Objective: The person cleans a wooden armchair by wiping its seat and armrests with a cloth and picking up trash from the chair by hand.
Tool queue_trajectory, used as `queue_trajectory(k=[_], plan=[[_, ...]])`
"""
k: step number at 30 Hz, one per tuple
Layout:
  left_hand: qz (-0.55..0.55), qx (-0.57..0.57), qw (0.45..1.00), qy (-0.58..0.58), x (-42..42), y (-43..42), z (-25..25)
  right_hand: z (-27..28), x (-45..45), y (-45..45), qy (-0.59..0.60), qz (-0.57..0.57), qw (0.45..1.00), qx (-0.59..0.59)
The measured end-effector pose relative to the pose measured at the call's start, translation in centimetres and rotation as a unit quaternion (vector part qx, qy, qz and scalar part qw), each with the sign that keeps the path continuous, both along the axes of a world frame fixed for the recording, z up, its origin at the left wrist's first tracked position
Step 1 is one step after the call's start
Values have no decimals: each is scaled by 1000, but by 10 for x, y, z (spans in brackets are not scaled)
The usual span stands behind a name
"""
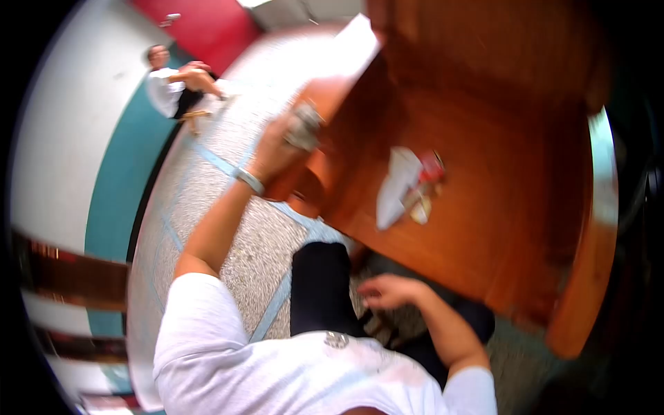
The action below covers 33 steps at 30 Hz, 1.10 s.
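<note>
My left hand (274, 146), with a band on its wrist, is closed around a crumpled grey cloth (304, 126). It holds the cloth against the armrest (326, 97) of a brown wooden chair (477, 235). Over my lap, in front of the seat edge, is my right hand (393, 291). Its fingers are loosely bent and apart, with nothing visible in them. On the chair seat lie a white sheet-like piece (398, 187), a small red packet-like item (432, 166) and a small pale piece (420, 210), all blurred.
The speckled floor (256, 242) has blue lines across it. A person (169, 86) sits low by the white and teal wall (114, 180). Dark wooden furniture (69, 277) stands at the left. A red panel (207, 28) is at the back.
</note>
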State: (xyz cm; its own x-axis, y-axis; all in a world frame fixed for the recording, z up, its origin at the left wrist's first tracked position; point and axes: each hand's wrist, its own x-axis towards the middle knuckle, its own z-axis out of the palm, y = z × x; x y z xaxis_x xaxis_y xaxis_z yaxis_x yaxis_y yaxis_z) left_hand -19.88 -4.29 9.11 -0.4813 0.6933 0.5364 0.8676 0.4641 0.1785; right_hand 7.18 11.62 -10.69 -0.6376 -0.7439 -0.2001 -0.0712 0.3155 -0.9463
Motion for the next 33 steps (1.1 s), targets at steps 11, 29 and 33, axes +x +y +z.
queue_trajectory(k=[11,29,33], plan=[[91,55,994,10,43,-44,-17,36,32,7,-174,-360,881,-254],[137,120,981,-62,66,-55,-17,54,87,-3,-218,-527,760,-313],[133,129,981,-50,67,-57,-18,91,73,8,-152,-546,759,-321]])
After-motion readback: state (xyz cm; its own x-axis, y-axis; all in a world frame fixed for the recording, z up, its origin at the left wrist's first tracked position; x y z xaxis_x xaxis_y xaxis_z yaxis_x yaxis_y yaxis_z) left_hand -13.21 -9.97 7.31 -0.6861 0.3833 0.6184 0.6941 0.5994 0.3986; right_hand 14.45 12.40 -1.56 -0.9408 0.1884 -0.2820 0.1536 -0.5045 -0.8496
